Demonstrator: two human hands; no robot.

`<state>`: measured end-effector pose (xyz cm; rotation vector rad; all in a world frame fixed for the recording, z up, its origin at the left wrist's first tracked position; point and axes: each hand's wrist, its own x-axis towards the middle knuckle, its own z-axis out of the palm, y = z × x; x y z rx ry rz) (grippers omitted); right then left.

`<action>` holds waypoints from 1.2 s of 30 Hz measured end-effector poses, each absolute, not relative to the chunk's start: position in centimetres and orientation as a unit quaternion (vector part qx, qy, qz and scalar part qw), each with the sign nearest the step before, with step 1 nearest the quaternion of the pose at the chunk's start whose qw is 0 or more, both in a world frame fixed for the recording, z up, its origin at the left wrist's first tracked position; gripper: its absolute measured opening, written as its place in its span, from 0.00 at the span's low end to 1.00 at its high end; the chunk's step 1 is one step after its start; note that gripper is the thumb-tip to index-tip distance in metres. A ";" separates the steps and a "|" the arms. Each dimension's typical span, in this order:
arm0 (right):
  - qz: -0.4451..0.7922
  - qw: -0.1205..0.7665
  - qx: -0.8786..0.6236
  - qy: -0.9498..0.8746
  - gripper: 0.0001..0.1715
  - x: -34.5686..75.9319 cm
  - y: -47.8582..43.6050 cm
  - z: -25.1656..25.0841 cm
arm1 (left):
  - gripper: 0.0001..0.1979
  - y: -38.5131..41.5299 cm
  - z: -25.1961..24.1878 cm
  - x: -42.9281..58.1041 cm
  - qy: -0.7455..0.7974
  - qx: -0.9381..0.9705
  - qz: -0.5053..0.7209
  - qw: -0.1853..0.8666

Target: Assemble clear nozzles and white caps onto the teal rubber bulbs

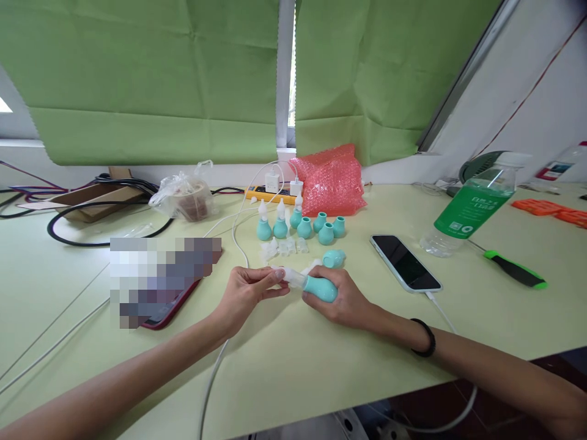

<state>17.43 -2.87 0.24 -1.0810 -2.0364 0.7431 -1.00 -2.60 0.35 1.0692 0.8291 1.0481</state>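
Observation:
My right hand (345, 297) is wrapped round a teal squeeze bulb (322, 289), its neck pointing left. A clear plastic nozzle (296, 278) sits at the bulb's neck, and my left hand (250, 290) pinches its far end between thumb and fingers. Just beyond my hands another teal bulb (334, 258) lies on its side. Behind it stand several open teal bulbs (326, 233) and 3 bulbs with white tips, one of them a complete nasal aspirator (280, 221). Loose clear plastic pieces (287, 246) lie in front of these.
On the left lies a phone with a red case (177, 305). To the right are a charging phone (406, 263), a green-labelled bottle (474, 205) and a screwdriver (516, 269). A pink bubble-wrap bag (328, 182) and a power strip (259, 195) stand behind. A white cable (215, 373) crosses the table (275, 391).

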 end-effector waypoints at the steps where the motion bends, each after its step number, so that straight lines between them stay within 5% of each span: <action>1: 0.321 0.346 -0.421 -0.774 0.08 17.5 -2.8 0.5 | 0.08 -2.6 0.4 -1.0 0.367 0.469 0.460 0.659; 10: 0.618 0.242 -0.385 -0.641 0.18 17.9 -1.4 0.5 | 0.13 -2.5 0.2 -0.7 0.374 0.499 0.446 0.642; 26: 0.736 0.213 -0.339 -0.546 0.20 17.8 -1.2 -0.3 | 0.12 -3.0 -0.1 -0.7 0.348 0.528 0.465 0.620; 36: 0.655 0.252 -0.290 -0.651 0.14 18.3 -0.9 0.9 | 0.10 -3.0 0.4 -0.6 0.355 0.521 0.442 0.638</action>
